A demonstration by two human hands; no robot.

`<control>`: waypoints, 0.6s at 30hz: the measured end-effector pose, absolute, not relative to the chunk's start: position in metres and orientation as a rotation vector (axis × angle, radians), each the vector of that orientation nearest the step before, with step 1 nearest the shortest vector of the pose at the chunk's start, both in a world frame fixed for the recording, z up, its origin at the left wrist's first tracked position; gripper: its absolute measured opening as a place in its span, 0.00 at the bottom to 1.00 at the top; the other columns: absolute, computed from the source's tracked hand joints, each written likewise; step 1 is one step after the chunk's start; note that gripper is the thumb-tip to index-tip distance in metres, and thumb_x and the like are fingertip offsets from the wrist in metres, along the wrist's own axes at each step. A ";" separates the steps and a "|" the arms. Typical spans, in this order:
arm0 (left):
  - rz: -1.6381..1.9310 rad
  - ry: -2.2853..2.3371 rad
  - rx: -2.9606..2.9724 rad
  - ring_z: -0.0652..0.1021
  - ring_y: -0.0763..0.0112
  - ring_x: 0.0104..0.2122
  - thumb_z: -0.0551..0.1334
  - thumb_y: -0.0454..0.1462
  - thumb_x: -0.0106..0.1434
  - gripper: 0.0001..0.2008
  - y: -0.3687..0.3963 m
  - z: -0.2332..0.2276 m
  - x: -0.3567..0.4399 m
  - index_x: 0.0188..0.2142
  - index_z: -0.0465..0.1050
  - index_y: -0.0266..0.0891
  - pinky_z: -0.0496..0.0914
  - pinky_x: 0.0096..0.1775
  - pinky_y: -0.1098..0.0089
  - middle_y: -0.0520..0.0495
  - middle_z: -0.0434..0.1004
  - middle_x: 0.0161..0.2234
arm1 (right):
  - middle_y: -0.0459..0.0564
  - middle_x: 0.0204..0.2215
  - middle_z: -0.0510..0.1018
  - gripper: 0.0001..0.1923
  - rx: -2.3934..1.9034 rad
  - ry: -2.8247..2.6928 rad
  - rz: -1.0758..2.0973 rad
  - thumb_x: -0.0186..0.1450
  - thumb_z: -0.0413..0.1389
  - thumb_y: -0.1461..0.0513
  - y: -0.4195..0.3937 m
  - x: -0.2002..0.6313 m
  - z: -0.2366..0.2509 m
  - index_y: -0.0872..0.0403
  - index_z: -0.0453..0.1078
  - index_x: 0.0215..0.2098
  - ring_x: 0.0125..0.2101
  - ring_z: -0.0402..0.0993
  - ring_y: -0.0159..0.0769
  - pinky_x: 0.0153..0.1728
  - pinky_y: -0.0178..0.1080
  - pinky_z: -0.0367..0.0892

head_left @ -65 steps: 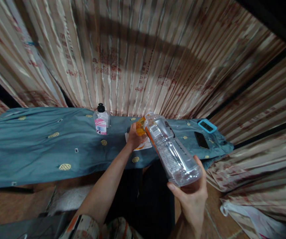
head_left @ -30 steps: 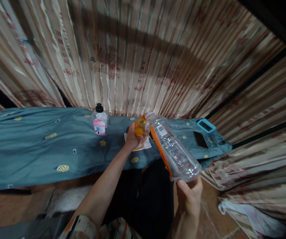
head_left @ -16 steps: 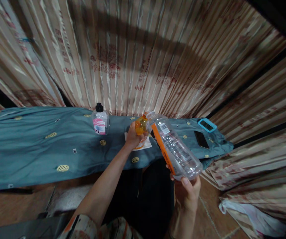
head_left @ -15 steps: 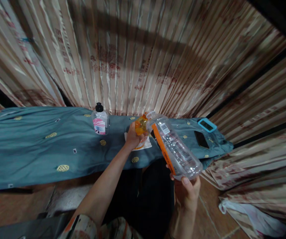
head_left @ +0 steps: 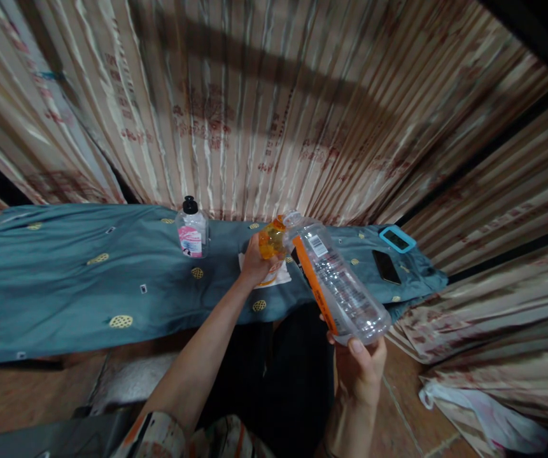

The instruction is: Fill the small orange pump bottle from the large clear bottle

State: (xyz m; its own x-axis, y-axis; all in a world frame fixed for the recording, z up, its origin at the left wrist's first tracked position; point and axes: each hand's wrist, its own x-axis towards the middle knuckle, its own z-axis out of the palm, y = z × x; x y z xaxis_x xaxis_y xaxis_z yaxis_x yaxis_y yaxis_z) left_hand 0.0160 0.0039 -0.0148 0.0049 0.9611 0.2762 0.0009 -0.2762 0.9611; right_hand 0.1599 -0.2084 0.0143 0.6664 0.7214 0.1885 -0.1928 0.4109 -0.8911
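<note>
I see the right hand (head_left: 360,372) with its fingers curled around the bottom of the clear bottle (head_left: 350,289). The bottle leans, and I think a hold down low lets its neck reach well over to the left. Its bottom pokes out past the near edge of the table (head_left: 73,286), maybe so the arm has room. The left hand (head_left: 253,264) has its fingers wrapped around a see-through orange thing (head_left: 271,239), right by the bottle's neck. I guess one hand at each end makes both things steady up off the table.

A white packet (head_left: 281,275) lies below the left hand. A pink-label bottle (head_left: 191,235) stands upright to the left. A phone (head_left: 386,266) and a blue gadget (head_left: 397,239) lie at the right end, maybe to be out of the way.

Some bits I can't make out. The left hand covers part of the orange thing, so I can't say if it is a cup or a bottle, or if it touches the neck. The hand hides much of the packet too. Most of the right fingers are under the clear bottle, and its label (head_left: 316,283) is too small to read.
</note>
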 end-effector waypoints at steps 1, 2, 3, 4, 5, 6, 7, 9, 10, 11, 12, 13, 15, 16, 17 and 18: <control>1.410 1.074 1.431 0.77 0.61 0.45 0.73 0.35 0.47 0.23 0.004 -0.015 0.016 0.44 0.73 0.41 0.73 0.51 0.59 0.49 0.78 0.42 | 0.46 0.33 0.82 0.27 -0.999 -0.627 0.621 0.49 0.74 0.58 -0.210 0.161 0.014 0.51 0.76 0.46 0.23 0.75 0.33 0.24 0.35 0.70; 1.411 1.088 1.449 0.77 0.61 0.45 0.73 0.34 0.47 0.22 0.004 -0.014 0.016 0.43 0.74 0.41 0.73 0.51 0.58 0.48 0.78 0.42 | 0.46 0.34 0.82 0.28 -1.010 -0.633 0.617 0.49 0.74 0.58 -0.211 0.162 0.014 0.51 0.76 0.47 0.24 0.75 0.34 0.25 0.35 0.71; 1.409 1.100 1.467 0.77 0.60 0.45 0.73 0.34 0.47 0.22 0.003 -0.014 0.016 0.43 0.74 0.41 0.73 0.51 0.58 0.48 0.78 0.43 | 0.46 0.35 0.83 0.29 -1.021 -0.640 0.612 0.49 0.74 0.58 -0.212 0.163 0.014 0.51 0.75 0.48 0.25 0.77 0.35 0.26 0.36 0.71; 1.404 1.106 1.484 0.77 0.60 0.45 0.73 0.33 0.48 0.22 0.003 -0.014 0.016 0.43 0.74 0.41 0.73 0.51 0.57 0.48 0.78 0.43 | 0.47 0.36 0.83 0.29 -1.034 -0.647 0.606 0.49 0.73 0.57 -0.213 0.164 0.014 0.51 0.75 0.48 0.27 0.78 0.37 0.26 0.36 0.71; 1.401 1.109 1.499 0.78 0.60 0.46 0.72 0.33 0.48 0.21 0.003 -0.014 0.016 0.43 0.74 0.41 0.73 0.51 0.57 0.47 0.79 0.43 | 0.47 0.37 0.83 0.29 -1.048 -0.653 0.601 0.50 0.73 0.57 -0.214 0.165 0.013 0.51 0.75 0.49 0.29 0.79 0.38 0.27 0.36 0.71; 1.401 1.110 1.509 0.78 0.60 0.46 0.72 0.33 0.48 0.21 0.003 -0.014 0.016 0.43 0.74 0.41 0.73 0.52 0.57 0.47 0.79 0.44 | 0.47 0.37 0.83 0.29 -1.062 -0.659 0.596 0.50 0.73 0.57 -0.215 0.166 0.013 0.51 0.74 0.49 0.31 0.80 0.39 0.28 0.37 0.71; 1.403 1.113 1.513 0.78 0.60 0.46 0.71 0.33 0.48 0.22 0.002 -0.014 0.017 0.44 0.74 0.41 0.73 0.52 0.57 0.47 0.79 0.44 | 0.47 0.37 0.83 0.29 -1.075 -0.665 0.591 0.50 0.73 0.57 -0.216 0.167 0.012 0.51 0.74 0.49 0.31 0.80 0.40 0.28 0.37 0.72; 1.408 1.129 1.509 0.78 0.60 0.45 0.72 0.33 0.48 0.23 0.002 -0.015 0.017 0.44 0.74 0.42 0.73 0.51 0.58 0.47 0.79 0.44 | 0.47 0.37 0.83 0.29 -1.097 -0.678 0.585 0.51 0.72 0.57 -0.218 0.170 0.011 0.51 0.74 0.50 0.31 0.79 0.39 0.29 0.38 0.72; 1.407 1.138 1.508 0.78 0.60 0.45 0.72 0.33 0.48 0.22 0.002 -0.015 0.017 0.44 0.73 0.42 0.73 0.50 0.58 0.47 0.79 0.44 | 0.48 0.38 0.83 0.30 -1.105 -0.684 0.582 0.51 0.72 0.57 -0.219 0.171 0.010 0.51 0.73 0.51 0.30 0.79 0.39 0.30 0.38 0.73; 1.401 1.147 1.507 0.78 0.60 0.44 0.72 0.33 0.48 0.22 0.002 -0.015 0.017 0.44 0.73 0.42 0.73 0.50 0.59 0.47 0.79 0.43 | 0.48 0.38 0.83 0.31 -1.111 -0.689 0.578 0.51 0.73 0.57 -0.220 0.172 0.010 0.52 0.73 0.52 0.30 0.78 0.38 0.30 0.39 0.73; 1.393 1.155 1.507 0.78 0.60 0.43 0.71 0.33 0.48 0.22 0.002 -0.015 0.017 0.44 0.73 0.42 0.74 0.49 0.59 0.47 0.79 0.43 | 0.49 0.39 0.84 0.32 -1.115 -0.694 0.576 0.51 0.73 0.57 -0.220 0.173 0.009 0.52 0.73 0.53 0.31 0.78 0.38 0.31 0.39 0.73; 1.386 1.160 1.506 0.78 0.60 0.43 0.71 0.33 0.48 0.21 0.002 -0.015 0.017 0.43 0.73 0.43 0.74 0.48 0.59 0.47 0.79 0.43 | 0.49 0.38 0.84 0.32 -1.119 -0.699 0.576 0.50 0.73 0.58 -0.221 0.174 0.009 0.53 0.74 0.52 0.31 0.78 0.38 0.31 0.39 0.73; 1.381 1.170 1.497 0.78 0.60 0.42 0.71 0.33 0.48 0.22 0.001 -0.014 0.017 0.43 0.73 0.43 0.74 0.48 0.59 0.47 0.79 0.42 | 0.49 0.37 0.84 0.32 -1.121 -0.702 0.572 0.50 0.74 0.59 -0.222 0.174 0.008 0.54 0.74 0.51 0.31 0.78 0.38 0.32 0.38 0.72; 1.381 1.173 1.494 0.78 0.61 0.42 0.71 0.33 0.48 0.22 0.001 -0.014 0.017 0.43 0.72 0.43 0.74 0.48 0.59 0.48 0.79 0.42 | 0.49 0.36 0.84 0.31 -1.120 -0.701 0.571 0.49 0.74 0.59 -0.222 0.174 0.008 0.54 0.74 0.51 0.31 0.78 0.38 0.33 0.38 0.72; 1.382 1.171 1.493 0.77 0.61 0.42 0.71 0.32 0.47 0.22 0.001 -0.013 0.017 0.43 0.72 0.43 0.73 0.48 0.59 0.48 0.78 0.42 | 0.49 0.37 0.84 0.31 -1.116 -0.698 0.569 0.49 0.74 0.59 -0.222 0.174 0.008 0.53 0.74 0.51 0.31 0.78 0.38 0.32 0.39 0.72; 1.383 1.165 1.495 0.77 0.61 0.42 0.71 0.32 0.47 0.21 0.000 -0.012 0.017 0.42 0.72 0.43 0.73 0.48 0.59 0.48 0.78 0.42 | 0.49 0.37 0.83 0.31 -1.110 -0.694 0.566 0.50 0.74 0.59 -0.221 0.173 0.009 0.53 0.74 0.51 0.31 0.78 0.38 0.32 0.39 0.72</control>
State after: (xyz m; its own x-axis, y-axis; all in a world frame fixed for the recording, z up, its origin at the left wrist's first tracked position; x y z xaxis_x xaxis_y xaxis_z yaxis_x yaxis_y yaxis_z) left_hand 0.0174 0.0004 -0.0125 -0.0094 0.9588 0.2838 0.1166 -0.2809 0.9526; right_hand 0.1732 -0.2215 0.0085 0.6623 0.7171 0.2170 -0.0685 0.3464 -0.9356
